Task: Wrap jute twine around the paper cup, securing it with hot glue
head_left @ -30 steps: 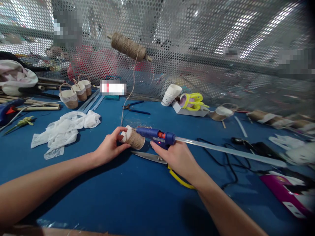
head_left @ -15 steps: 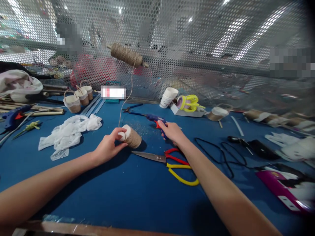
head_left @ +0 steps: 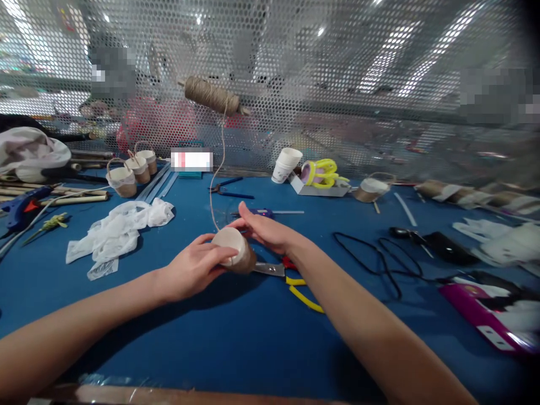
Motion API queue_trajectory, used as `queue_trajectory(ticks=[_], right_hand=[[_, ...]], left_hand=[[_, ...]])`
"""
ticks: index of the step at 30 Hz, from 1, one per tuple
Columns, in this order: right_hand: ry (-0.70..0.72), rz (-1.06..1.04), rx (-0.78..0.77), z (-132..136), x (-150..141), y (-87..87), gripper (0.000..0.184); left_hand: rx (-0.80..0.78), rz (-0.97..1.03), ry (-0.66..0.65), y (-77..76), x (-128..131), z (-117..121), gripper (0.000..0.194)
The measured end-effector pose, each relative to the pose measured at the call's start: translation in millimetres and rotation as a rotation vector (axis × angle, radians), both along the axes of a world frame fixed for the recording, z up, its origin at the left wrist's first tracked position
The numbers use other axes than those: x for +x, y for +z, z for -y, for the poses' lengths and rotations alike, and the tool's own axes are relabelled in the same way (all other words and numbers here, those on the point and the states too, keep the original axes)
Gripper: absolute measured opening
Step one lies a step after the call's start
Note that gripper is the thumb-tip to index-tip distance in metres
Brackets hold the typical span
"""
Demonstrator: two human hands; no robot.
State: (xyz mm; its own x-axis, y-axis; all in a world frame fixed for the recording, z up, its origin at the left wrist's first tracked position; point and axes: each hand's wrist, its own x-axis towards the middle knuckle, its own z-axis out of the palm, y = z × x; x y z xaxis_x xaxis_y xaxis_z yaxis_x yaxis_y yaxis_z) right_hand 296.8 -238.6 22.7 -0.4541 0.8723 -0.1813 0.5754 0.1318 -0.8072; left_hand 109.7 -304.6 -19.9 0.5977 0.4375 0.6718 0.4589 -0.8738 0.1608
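My left hand grips a paper cup wrapped in brown twine, thumb inside the white rim; the cup is tipped with its mouth towards me. From the cup a strand of twine runs up to a twine spool on the mesh. My right hand is at the cup's far right side, thumb raised and fingers stretched towards it; part of the fingers is hidden. Behind that hand a blue glue gun lies on the table. Scissors with red and yellow handles lie partly under my right forearm.
Pliers lie towards the mesh. Small twine-wrapped cups with handles stand at the back left, near crumpled white plastic. Stacked paper cups stand at the back. A black cord and a purple power strip lie right.
My right hand has let go of the glue gun, now lying on the table, and moved left to the cup. My left hand has turned the cup's mouth towards me.
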Motion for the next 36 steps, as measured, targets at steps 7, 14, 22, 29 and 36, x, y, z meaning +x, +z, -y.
queue_trajectory(ticks=[7, 14, 22, 29, 36], right_hand=[[0.233, -0.623, -0.473, 2, -13, 0.7, 0.025], [-0.159, -0.827, -0.108, 16, 5, 15.5, 0.011], [-0.329, -0.767, 0.005, 24, 7, 7.0, 0.017], [-0.364, -0.711, 0.026, 22, 7, 2.3, 0.017], [-0.381, -0.680, 0.015, 22, 6, -3.6, 0.016]], left_hand=[[-0.161, -0.037, -0.062, 6.2, 1, 8, 0.022], [-1.044, 0.494, 0.056, 13.5, -2, 1, 0.049], [-1.293, 0.597, -0.010, 17.2, 4, 1, 0.044], [-1.263, 0.542, -0.023, 16.0, 3, 2, 0.039], [-1.227, 0.517, -0.020, 17.7, 2, 4, 0.034]])
